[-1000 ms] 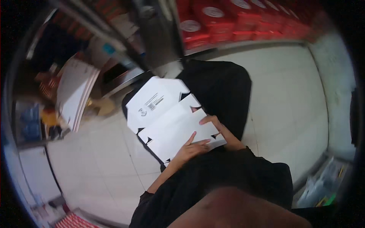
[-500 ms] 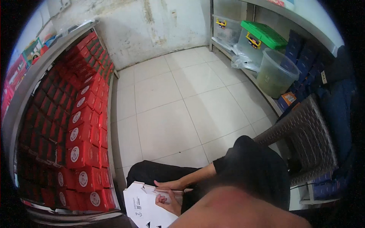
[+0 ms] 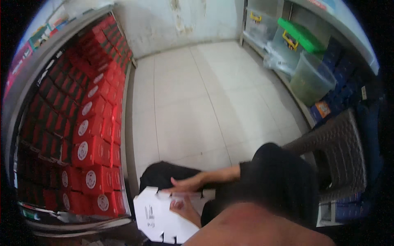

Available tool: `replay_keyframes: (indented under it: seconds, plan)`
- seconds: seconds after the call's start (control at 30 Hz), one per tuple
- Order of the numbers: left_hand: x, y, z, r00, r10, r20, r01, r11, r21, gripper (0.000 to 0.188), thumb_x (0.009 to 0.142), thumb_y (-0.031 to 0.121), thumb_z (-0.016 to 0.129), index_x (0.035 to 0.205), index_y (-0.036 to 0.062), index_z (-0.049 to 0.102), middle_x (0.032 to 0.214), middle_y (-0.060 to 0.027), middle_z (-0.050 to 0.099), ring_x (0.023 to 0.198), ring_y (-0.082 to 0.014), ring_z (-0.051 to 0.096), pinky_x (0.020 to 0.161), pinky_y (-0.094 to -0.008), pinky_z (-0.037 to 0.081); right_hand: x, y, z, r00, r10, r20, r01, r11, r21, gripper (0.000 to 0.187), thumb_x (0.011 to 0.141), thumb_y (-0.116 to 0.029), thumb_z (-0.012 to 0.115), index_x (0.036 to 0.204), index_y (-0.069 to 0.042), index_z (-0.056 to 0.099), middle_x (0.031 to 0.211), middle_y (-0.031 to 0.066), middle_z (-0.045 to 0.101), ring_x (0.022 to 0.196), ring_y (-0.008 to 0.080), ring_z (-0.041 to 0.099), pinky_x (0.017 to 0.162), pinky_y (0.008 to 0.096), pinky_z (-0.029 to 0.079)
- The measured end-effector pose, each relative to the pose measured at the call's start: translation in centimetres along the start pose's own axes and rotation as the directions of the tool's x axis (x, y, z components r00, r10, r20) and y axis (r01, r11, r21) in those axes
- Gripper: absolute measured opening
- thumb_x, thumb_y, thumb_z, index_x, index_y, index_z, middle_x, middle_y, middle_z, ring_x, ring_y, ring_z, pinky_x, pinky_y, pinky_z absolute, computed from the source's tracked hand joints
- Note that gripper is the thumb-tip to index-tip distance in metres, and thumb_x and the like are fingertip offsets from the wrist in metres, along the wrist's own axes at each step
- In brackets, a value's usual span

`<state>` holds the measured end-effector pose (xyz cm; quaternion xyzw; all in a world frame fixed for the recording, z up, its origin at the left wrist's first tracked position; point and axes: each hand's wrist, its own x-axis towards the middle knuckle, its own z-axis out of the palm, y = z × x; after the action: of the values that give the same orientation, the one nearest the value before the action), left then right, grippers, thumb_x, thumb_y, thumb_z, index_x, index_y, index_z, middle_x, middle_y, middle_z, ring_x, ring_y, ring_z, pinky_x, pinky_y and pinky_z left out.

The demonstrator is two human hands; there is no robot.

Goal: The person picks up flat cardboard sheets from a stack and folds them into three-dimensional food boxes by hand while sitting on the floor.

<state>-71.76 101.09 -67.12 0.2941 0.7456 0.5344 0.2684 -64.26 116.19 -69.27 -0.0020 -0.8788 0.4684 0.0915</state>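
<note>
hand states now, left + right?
Left hand: on the flat white carton blank; grip cannot be told.
Right hand: open, fingers extended over the blank's top edge.

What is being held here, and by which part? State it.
A flat white cardboard box blank: the right hand lies on its top edge, the left hand on its right side. The grip is blurred.

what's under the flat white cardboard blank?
The white cardboard blank lies over a black-clothed lap. One hand rests on top, another grips its edge. Anything beneath is covered.
</note>
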Motion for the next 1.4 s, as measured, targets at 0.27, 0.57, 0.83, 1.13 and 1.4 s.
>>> replay_keyframes:
  seconds: [0.27,0.57,0.83,1.13,1.4]
  plan:
    - [-1.5,-0.4,-3.8,0.932,-0.328,0.156,0.363,0.853,-0.374,0.025,0.097,0.012,0.058,0.114,-0.0044,0.058,0.111,-0.0151,0.063,0.099,-0.022,0.062,0.087,-0.0318,0.052,-0.6,-6.8,-3.3,0.959,0.143,-0.244,0.014,0.838,0.545,0.036,0.102,-0.026,0.048,0.131,-0.005,0.05,0.127,0.0101,0.05,0.115,0.0222,0.05,0.098,0.0371,0.042]
    - [-1.7,-1.1,-5.9,0.93,-0.192,0.314,0.357,0.674,-0.647,0.032,0.092,0.003,0.063,0.121,-0.008,0.056,0.115,-0.0148,0.064,0.1,-0.0189,0.063,0.085,-0.0289,0.053,-1.3,-6.8,-0.9,0.948,0.264,-0.176,-0.127,0.824,0.552,0.058,0.088,-0.04,0.07,0.126,-0.004,0.046,0.112,0.013,0.052,0.108,0.0233,0.052,0.092,0.0357,0.045]
    - [-1.2,2.9,-4.0,0.889,-0.305,0.341,0.456,0.551,-0.699,0.021,0.093,0.002,0.06,0.113,-0.0059,0.057,0.109,-0.0142,0.064,0.095,-0.019,0.064,0.08,-0.0273,0.055,-2.2,-7.3,-1.2,0.933,0.352,0.075,-0.288,0.606,0.742,0.075,0.081,-0.044,0.077,0.133,-0.005,0.041,0.123,0.0147,0.05,0.104,0.0231,0.06,0.08,0.0363,0.054]
    - [-0.9,0.6,-5.0,0.878,-0.337,0.339,0.466,0.762,-0.45,0.025,0.098,0.015,0.057,0.117,-0.0011,0.057,0.115,-0.0105,0.062,0.101,-0.0192,0.06,0.088,-0.0376,0.051,-1.6,-5.0,-0.6,0.939,0.33,0.099,-0.281,0.57,0.772,0.066,0.072,-0.027,0.086,0.126,-0.007,0.054,0.117,0.0111,0.062,0.105,0.0201,0.063,0.083,0.0353,0.053]
    - [-0.9,0.8,-4.4,0.892,-0.322,0.316,0.444,0.748,-0.493,0.024,0.097,0.014,0.057,0.116,0.0003,0.06,0.118,-0.0111,0.063,0.098,-0.018,0.06,0.084,-0.0355,0.051,-0.9,-5.0,-1.7,0.945,0.299,0.13,-0.294,0.608,0.737,0.06,0.073,-0.023,0.086,0.121,-0.005,0.056,0.115,0.0089,0.062,0.103,0.0185,0.062,0.087,0.0341,0.051]
